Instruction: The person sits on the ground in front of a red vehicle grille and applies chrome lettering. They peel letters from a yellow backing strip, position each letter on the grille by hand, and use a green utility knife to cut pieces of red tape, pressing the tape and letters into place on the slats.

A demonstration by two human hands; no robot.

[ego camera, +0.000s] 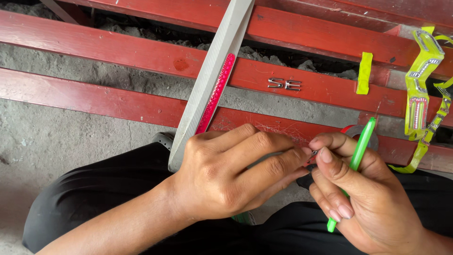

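A tiny dark piece [313, 153] sits pinched between the fingertips of both hands, just right of the middle of the view, over the person's lap; it is too small to tell what it is. The left hand [226, 174] comes in from 7 o'clock, its grip clenched, thumb and forefinger closed on that piece. The right hand [358, 193] comes in from 5 o'clock and meets it fingertip to fingertip; its grip is closed around a bright green pen [358, 153] that runs slantwise through the fist, its upper end pointing to 1 o'clock.

Under the left hand a long grey strip [212, 80] with a pink glittery inlay [217, 89] slants up toward 12 o'clock, lying across the red wooden slats [118, 52]. At 1 o'clock from the hands, small metal letters [284, 84] lie on a slat. Further toward 2 o'clock a yellow-green tape scrap [364, 72] is stuck to the wood, and at 3 o'clock a yellow-green curved trim piece [420, 94] with silvery insets lies over the slats. Grey concrete floor [56, 141] shows between and below the slats. Black trousers [94, 198] fill the bottom.
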